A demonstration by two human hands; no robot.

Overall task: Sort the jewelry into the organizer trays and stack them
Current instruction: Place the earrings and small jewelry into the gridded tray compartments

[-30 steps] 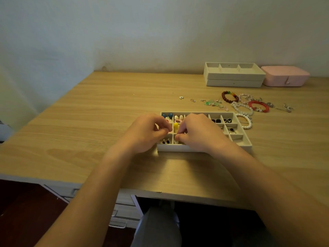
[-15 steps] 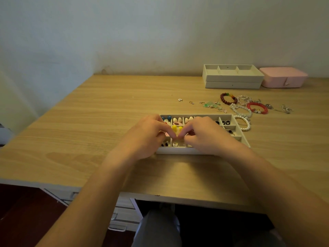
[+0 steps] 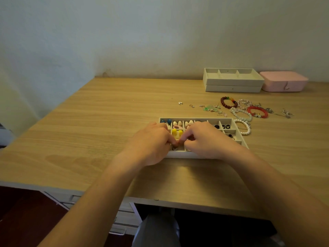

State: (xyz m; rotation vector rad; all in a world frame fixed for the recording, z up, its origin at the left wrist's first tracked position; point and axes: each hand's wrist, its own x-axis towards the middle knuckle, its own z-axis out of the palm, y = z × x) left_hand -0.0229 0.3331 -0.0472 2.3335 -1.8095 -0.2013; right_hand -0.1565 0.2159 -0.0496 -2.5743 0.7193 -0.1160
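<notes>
My left hand (image 3: 151, 139) and right hand (image 3: 204, 139) meet fingertip-to-fingertip, pinching something unseen over the cream compartmented organizer tray (image 3: 239, 138) on the wooden surface (image 3: 106, 122); a slip could misfile it.

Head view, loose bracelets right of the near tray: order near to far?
White pearl bracelet → white bead bracelet → red bracelet → dark brown bead bracelet. The pale pink one overlaps the others, so it is left out.
</notes>
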